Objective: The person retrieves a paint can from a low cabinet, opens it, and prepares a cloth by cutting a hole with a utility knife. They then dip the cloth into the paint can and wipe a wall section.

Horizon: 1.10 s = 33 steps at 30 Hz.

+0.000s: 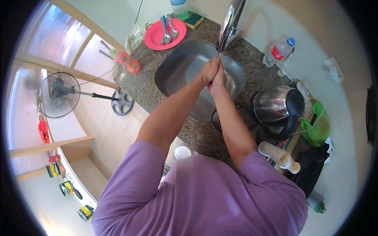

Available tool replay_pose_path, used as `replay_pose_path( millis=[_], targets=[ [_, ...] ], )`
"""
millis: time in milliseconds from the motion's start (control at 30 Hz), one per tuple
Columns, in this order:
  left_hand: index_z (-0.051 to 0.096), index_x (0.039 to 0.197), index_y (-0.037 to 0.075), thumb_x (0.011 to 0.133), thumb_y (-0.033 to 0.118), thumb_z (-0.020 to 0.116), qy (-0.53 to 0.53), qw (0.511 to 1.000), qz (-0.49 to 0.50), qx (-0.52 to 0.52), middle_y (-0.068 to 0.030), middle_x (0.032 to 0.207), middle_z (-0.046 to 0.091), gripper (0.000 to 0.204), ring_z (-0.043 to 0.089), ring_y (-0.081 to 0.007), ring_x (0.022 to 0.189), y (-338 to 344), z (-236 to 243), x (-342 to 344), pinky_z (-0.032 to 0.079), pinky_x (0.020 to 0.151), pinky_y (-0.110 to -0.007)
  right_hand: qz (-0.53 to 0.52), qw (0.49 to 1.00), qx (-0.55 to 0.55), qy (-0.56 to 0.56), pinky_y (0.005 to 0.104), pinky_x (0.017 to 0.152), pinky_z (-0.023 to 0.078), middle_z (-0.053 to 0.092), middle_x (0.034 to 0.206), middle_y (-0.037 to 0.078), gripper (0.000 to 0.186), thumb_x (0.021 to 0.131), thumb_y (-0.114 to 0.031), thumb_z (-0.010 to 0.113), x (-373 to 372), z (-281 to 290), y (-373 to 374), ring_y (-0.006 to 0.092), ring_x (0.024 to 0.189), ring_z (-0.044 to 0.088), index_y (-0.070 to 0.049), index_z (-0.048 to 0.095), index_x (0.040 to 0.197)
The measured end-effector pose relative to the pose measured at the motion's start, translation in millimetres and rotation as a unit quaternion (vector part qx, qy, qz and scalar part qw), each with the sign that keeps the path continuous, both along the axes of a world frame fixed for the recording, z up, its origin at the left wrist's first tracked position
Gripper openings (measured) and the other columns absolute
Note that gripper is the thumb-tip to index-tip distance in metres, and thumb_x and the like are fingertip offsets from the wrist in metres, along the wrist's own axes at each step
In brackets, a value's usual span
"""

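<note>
Both my hands meet over the grey metal sink [173, 80], right below the end of the chrome faucet [225, 29]. My left hand [210, 72] is closed and presses against my right hand [217, 82], which is closed too. Their fingers are mostly hidden, and anything held between them cannot be made out. Whether water is running is hard to tell from this view.
A pink plate [151, 37] with spoons and forks stands beyond the sink, beside a sponge [194, 20]. On the right are a steel electric kettle [271, 104] and a plastic bottle [275, 55]. A pink bottle [128, 63] stands at the counter's left edge.
</note>
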<state>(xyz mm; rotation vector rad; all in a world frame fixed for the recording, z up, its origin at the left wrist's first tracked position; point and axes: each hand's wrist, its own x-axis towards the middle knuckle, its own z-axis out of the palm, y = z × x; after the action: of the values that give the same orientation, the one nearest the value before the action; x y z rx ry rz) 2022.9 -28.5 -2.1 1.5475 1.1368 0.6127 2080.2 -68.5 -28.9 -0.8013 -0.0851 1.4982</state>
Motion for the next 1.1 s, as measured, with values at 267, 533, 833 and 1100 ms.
replay_pose_path(
  millis=[267,533,833,1100],
  targets=[
    [0.043,0.153,0.006,0.108,0.042,0.042,-0.016,0.997,-0.022,-0.067,-0.0145,0.130,0.061,0.057,0.056,-0.0273,0.121,-0.5,11.5,-26.8,0.043,0.107,-0.039,-0.005,0.990,-0.060,-0.130,0.0325,0.090,0.050,0.062,0.098,0.000,0.049,0.102,-0.059,0.052,-28.7,29.3,4.1,0.0167,0.098,0.060,-0.012,0.065,0.104],
    [0.045,0.154,0.013,0.109,0.034,0.049,-0.079,0.993,0.025,-0.083,-0.0062,0.124,0.059,0.050,0.051,-0.0135,0.116,0.6,-1.8,-31.0,0.045,0.103,-0.033,0.012,0.972,-0.047,-0.232,0.0332,0.105,0.044,0.064,0.127,0.011,0.079,0.098,-0.074,0.045,-7.7,27.8,-1.6,0.0210,0.120,0.058,-0.006,0.064,0.135],
    [0.066,0.110,0.003,0.103,0.023,0.061,-0.312,0.930,0.163,-0.105,-0.0033,0.098,0.068,0.022,0.062,-0.0126,0.085,-25.6,21.9,7.8,0.049,0.074,-0.027,-0.048,0.921,0.086,-0.377,0.0342,0.109,0.043,0.060,0.141,0.018,0.051,0.109,-0.023,0.048,39.7,1.3,36.7,0.0238,0.129,0.058,-0.001,0.039,0.154],
    [0.071,0.119,-0.002,0.100,0.044,0.060,-0.046,0.982,0.070,-0.167,-0.0175,0.106,0.074,0.051,0.073,-0.0252,0.096,-15.4,45.9,-16.8,0.059,0.082,-0.036,-0.067,0.652,0.081,-0.751,0.0437,0.094,0.052,0.073,0.105,0.020,0.030,0.095,-0.021,0.067,78.3,103.1,108.2,0.0378,0.101,0.068,0.000,0.067,0.117]
  ],
)
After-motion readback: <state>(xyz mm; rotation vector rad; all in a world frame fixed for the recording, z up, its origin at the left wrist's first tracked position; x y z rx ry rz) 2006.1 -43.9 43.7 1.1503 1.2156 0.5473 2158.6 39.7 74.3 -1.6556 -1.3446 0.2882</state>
